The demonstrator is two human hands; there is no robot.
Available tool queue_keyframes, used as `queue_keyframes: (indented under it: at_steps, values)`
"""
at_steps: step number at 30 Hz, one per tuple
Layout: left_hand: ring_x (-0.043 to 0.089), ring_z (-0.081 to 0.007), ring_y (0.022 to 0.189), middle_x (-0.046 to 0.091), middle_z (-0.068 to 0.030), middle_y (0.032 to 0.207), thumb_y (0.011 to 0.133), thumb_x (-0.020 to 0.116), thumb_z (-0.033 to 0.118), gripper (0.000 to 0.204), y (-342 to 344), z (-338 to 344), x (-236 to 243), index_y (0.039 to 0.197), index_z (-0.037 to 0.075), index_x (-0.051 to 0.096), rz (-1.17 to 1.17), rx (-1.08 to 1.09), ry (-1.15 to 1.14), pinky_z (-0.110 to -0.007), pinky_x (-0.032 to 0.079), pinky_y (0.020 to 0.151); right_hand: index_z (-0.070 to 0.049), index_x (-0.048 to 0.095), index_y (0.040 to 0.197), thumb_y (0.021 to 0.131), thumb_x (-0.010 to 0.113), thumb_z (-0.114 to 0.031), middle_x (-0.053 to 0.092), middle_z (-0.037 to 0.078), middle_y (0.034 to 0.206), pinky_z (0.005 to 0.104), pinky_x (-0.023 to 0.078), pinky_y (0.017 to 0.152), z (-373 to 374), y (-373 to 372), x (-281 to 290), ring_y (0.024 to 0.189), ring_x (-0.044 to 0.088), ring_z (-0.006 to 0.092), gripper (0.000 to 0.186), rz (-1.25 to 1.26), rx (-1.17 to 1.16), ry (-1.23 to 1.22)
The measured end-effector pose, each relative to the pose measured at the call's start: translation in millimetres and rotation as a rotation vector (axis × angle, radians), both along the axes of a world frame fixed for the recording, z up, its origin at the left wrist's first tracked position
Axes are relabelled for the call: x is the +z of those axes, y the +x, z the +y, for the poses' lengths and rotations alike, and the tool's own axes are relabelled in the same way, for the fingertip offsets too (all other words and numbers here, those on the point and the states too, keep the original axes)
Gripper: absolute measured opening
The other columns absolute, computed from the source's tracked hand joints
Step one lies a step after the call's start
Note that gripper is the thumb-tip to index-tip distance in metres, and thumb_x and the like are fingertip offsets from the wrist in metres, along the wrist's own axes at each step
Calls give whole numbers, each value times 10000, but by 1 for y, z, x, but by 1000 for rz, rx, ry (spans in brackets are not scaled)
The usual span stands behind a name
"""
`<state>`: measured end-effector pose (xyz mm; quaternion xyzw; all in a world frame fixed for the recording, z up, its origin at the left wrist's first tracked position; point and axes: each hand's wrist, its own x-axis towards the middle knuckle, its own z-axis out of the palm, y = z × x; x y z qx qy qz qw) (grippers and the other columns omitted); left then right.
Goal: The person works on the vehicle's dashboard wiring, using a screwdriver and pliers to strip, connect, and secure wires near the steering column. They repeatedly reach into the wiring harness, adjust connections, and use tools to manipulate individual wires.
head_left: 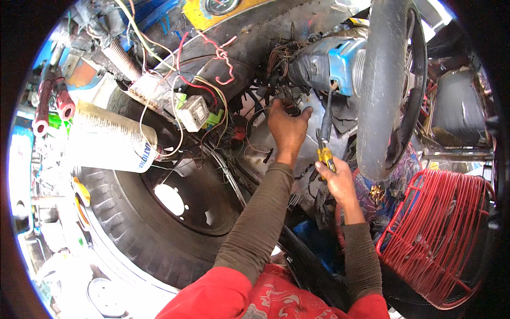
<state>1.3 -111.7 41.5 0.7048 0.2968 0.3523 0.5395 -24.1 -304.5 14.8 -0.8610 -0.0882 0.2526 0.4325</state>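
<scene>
My left hand [287, 130] reaches under the dashboard, its fingers curled at a dark bunch of parts and wires. What lies in its grasp is mostly hidden. Yellow-handled pliers [324, 154] are in my right hand [339, 182], just below and to the right of the left one. Their dark jaws point upward, beside a grey steering-column rod [326, 114]. A blue-and-grey steering column housing [324, 64] is above both hands, with a tangle of brown wires [279, 58] at its left end.
A black steering wheel [380, 90] stands close on the right, above a red corded seat [435, 234]. At left are a large tire [143, 228], a white cylindrical container [111, 138] and a white switch box [193, 113] among loose wires. A yellow gauge panel [199, 16] sits at the top.
</scene>
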Motion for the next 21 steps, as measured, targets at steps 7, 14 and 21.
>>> queue_keyframes:
  at_steps: [7,14,21]
  values:
    - [706,-372,928,727,-213,972,781,836,177,306,8,10,-26,978,-33,734,132,54,-4,-423,537,837,-49,670,1222,944,737,-397,671,32,995,293,477,805,-15,16,-15,906,580,105,451,177,73,131]
    - [736,-370,810,750,-198,836,782,843,243,303,11,-6,-21,893,-26,759,122,29,-68,-430,558,766,3,717,1051,959,714,-191,652,-7,828,272,459,679,-9,61,-26,734,569,92,214,-148,90,116]
    - [698,-361,833,721,-205,882,827,786,246,291,15,-3,-35,927,-20,723,122,101,-50,-428,528,781,-11,720,1091,956,712,-203,642,-15,831,273,458,701,-25,42,6,758,569,92,235,148,144,186]
